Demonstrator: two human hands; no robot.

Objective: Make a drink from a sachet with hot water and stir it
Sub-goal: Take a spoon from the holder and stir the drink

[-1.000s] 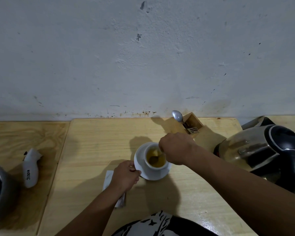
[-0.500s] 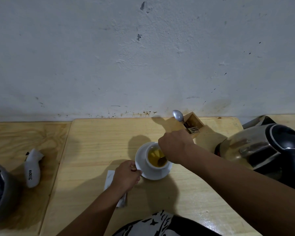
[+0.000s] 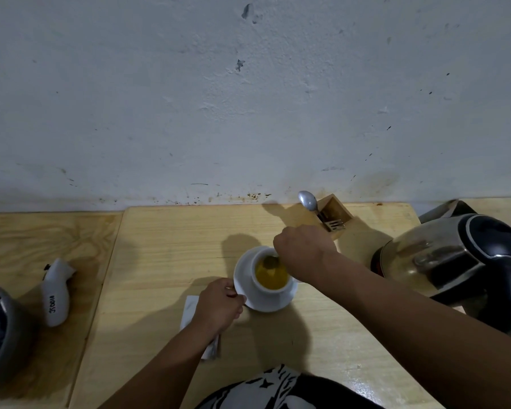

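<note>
Two hands work at a white cup that stands on a white saucer near the middle of the pale wooden surface. The cup holds a yellow-brown drink. The right hand hangs over the cup's far right rim, its fingers closed on a spoon whose bowl dips into the liquid; the handle is hidden inside the fist. The left hand is pinched on the saucer's left edge.

Under the left wrist lies a pale sachet, flat on the surface and partly covered by the forearm. Just behind the right hand, against the wall, a small wooden cutlery box stands tilted, with a second spoon and a fork sticking out of it. To the right, well clear of the cup, sits a steel kettle with a black lid and handle; the right forearm crosses in front of its base. On the left, across a seam in the wood, lies a white handheld device with dark lettering, and a grey bin lined with dark plastic shows at the edge.
</note>
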